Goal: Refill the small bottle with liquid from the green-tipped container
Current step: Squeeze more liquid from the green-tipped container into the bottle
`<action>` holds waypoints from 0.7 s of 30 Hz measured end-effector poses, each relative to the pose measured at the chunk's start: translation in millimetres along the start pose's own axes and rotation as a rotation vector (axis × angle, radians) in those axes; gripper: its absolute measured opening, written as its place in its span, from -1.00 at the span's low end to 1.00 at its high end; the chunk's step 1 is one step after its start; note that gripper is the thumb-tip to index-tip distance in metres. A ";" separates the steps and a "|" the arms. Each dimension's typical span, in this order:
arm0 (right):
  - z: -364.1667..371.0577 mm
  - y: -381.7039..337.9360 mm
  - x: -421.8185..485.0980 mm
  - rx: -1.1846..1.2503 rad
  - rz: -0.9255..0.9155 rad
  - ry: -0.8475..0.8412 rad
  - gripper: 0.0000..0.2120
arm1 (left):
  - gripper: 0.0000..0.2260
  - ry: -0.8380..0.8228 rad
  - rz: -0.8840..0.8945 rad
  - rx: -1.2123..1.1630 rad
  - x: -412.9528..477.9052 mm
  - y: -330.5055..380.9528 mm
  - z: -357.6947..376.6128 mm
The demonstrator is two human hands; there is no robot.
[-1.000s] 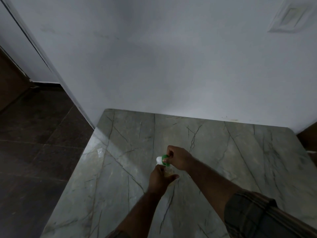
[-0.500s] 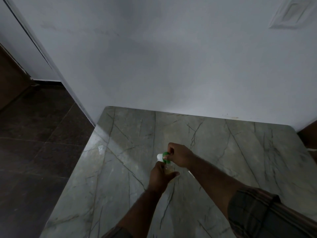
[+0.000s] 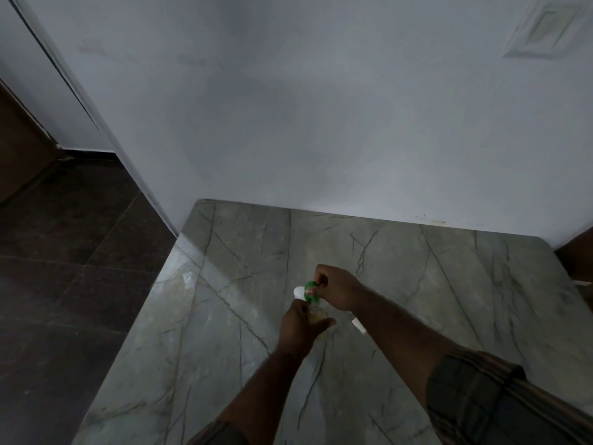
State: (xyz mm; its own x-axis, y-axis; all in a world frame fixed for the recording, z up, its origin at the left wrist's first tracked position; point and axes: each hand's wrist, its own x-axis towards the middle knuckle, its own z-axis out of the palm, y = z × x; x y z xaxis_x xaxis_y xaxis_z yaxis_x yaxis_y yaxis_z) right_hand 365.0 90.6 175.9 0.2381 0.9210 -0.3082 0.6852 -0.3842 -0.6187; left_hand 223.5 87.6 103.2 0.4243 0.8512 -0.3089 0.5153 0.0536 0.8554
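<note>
One clear small bottle (image 3: pixel 318 314), left hand (image 3: pixel 300 324), green-tipped container (image 3: pixel 305 289), right hand (image 3: pixel 338 289), veined marble (image 3: pixel 221 322)

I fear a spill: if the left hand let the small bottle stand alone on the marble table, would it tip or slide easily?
Probably tippy: the small bottle looks narrow, and the left hand grips it under the green-tipped container. Likely light, as little yellowish liquid shows. The glossy table may let it slide.
</note>
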 end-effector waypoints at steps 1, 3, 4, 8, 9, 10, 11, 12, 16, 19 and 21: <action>0.9 1.9 0.4 0.008 -0.004 0.000 -0.79 | -0.57 0.003 0.001 0.006 1.1 -1.7 1.0; 3.5 5.7 0.2 0.021 -0.010 0.008 -0.79 | -0.59 0.006 -0.008 0.013 2.0 -5.2 3.7; 5.2 6.6 -0.1 0.025 -0.012 0.008 -0.79 | -0.59 0.005 -0.021 0.009 1.4 -5.8 4.3; 5.6 5.2 2.0 0.020 -0.007 0.012 -0.79 | -0.60 0.015 -0.034 0.001 0.3 -3.2 4.0; 4.0 4.5 2.5 0.025 -0.003 0.014 -0.79 | -0.59 0.016 -0.036 -0.005 0.3 -1.6 3.5; 2.3 4.4 2.8 0.036 0.002 0.017 -0.79 | -0.59 0.014 -0.037 -0.010 0.5 0.1 3.0; 0.9 4.3 2.7 0.048 0.008 0.021 -0.78 | -0.59 0.013 -0.035 -0.012 0.6 1.3 2.6; -0.4 3.8 2.4 0.053 0.014 0.023 -0.78 | -0.59 0.014 -0.034 -0.009 1.0 2.2 2.3; 3.6 5.9 0.1 0.091 0.034 0.018 -0.77 | -0.58 0.008 -0.040 -0.012 1.1 2.5 2.4; 6.0 7.3 0.4 0.109 0.044 0.018 -0.77 | -0.60 0.010 -0.048 -0.003 0.8 3.5 1.6; 7.3 8.2 1.5 0.101 0.037 0.015 -0.77 | -0.61 0.019 -0.039 0.016 0.8 3.0 1.1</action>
State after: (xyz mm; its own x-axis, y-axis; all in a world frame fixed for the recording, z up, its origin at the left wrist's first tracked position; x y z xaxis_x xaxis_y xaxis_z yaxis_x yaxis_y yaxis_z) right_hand 366.0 88.3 165.1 0.2730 0.9066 -0.3219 0.6029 -0.4220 -0.6771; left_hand 226.2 87.8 105.1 0.3896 0.8583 -0.3341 0.5432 0.0788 0.8359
